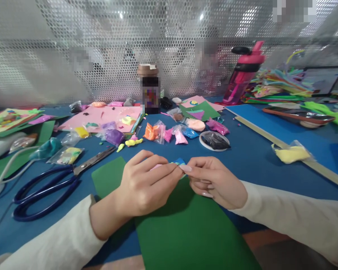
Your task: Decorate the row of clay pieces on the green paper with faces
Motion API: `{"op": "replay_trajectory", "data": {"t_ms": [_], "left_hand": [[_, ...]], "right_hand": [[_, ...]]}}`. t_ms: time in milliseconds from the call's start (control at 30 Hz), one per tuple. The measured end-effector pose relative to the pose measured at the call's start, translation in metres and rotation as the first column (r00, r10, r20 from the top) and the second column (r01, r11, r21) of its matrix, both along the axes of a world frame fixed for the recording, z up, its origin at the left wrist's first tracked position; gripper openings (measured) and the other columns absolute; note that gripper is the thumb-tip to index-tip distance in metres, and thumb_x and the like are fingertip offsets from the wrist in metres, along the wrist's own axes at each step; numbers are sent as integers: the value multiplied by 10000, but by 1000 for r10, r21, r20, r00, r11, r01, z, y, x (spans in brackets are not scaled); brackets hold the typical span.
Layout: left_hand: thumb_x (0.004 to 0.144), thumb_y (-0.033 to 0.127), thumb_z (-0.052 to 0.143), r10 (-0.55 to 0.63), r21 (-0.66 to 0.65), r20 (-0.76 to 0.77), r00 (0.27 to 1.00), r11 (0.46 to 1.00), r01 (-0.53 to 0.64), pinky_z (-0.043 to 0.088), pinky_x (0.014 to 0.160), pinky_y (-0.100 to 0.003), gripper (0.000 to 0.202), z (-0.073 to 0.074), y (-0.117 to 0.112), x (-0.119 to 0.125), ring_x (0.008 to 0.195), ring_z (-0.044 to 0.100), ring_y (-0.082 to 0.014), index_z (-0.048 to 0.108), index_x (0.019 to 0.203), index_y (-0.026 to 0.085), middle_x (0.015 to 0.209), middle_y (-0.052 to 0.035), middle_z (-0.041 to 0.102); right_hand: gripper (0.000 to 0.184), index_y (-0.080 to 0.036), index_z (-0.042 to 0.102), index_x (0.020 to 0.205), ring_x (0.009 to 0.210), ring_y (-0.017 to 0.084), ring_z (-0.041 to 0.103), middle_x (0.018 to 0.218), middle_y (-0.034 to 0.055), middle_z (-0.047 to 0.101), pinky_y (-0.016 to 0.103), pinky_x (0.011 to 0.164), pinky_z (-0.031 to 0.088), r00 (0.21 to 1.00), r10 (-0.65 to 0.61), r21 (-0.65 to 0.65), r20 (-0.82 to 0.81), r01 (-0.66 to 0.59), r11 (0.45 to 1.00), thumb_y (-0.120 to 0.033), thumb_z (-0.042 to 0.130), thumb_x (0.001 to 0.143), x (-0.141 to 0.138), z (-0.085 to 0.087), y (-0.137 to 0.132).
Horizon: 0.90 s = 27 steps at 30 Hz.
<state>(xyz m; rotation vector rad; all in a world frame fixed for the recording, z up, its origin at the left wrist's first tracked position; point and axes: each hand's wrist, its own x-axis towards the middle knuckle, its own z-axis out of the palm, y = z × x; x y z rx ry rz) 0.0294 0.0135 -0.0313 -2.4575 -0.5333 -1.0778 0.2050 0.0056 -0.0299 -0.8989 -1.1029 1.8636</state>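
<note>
In front of me my left hand (152, 182) is closed round a small pink, blue and pale green piece (180, 161), which looks like modelling clay. Most of it is hidden behind the fingers. Thumb and forefinger of my right hand (214, 180) pinch its right edge, touching my left fingertips. Below both hands lies a sheet of green card (186, 228). Just beyond them are small bags of coloured clay, among them an orange one (151, 131), a pink one (180, 135) and a blue one (189, 131), and a round lid with black clay (215, 141).
Large blue-handled scissors (47, 187) lie open at the left, near a white cable (5, 176). A brown-lidded cup (149, 90) and a pink bottle (243, 75) stand at the back before a perforated metal screen (101, 41). A yellow clay bag (293, 153) lies right.
</note>
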Motion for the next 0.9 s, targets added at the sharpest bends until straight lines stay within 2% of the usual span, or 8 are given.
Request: {"op": "replay_trajectory", "data": {"t_ms": [233, 367, 433, 567, 700, 900], "left_hand": [[718, 96, 638, -33, 8, 53, 998, 999, 32, 455, 622, -268, 169, -5, 5, 0, 704, 582, -142, 608, 882, 127, 752, -15, 676], [702, 118, 666, 7, 7, 93, 996, 1000, -8, 462, 626, -264, 128, -1, 8, -6, 683, 578, -139, 609, 815, 136, 744, -20, 670], [719, 131, 655, 12, -2, 77, 997, 1000, -12, 463, 638, -262, 110, -1, 10, -8, 690, 579, -136, 605, 817, 142, 755, -19, 668], [750, 126, 615, 0, -29, 7, 1000, 1000, 0, 454, 629, -267, 109, -3, 13, -9, 702, 573, -139, 600, 856, 149, 806, -20, 672], [752, 146, 625, -9, 32, -53, 999, 999, 11, 439, 645, -291, 74, -4, 13, -9, 725, 578, -155, 608, 824, 154, 816, -7, 683], [757, 150, 629, -56, 59, -34, 998, 997, 58, 433, 646, -283, 114, -3, 12, -10, 722, 574, -145, 619, 870, 148, 822, -8, 691]], "right_hand": [[299, -159, 503, 507, 296, 8, 195, 336, -117, 246, 161, 304, 144, 997, -77, -38, -15, 77, 996, -309, 740, 611, 2, 1, 2], [228, -135, 593, 605, 322, 1, 168, 378, -120, 238, 161, 320, 142, 991, -137, -26, 5, 137, 990, -319, 726, 623, 2, 0, 8], [237, -128, 619, 658, 331, 3, 165, 400, -120, 235, 163, 321, 140, 994, -113, -22, 13, 113, 993, -340, 723, 637, 2, 0, 9], [292, -141, 572, 575, 337, 7, 178, 407, -113, 236, 172, 320, 139, 998, -47, 22, 52, 46, 999, -381, 716, 659, 0, -2, 7], [290, -126, 633, 649, 324, 13, 189, 360, -118, 242, 182, 322, 151, 990, 25, 52, 141, -32, 998, -403, 722, 648, 0, -4, 6], [260, -126, 626, 586, 308, 10, 210, 338, -113, 266, 185, 316, 138, 993, -35, 62, 114, 28, 998, -351, 754, 599, 4, -4, 10]]}}
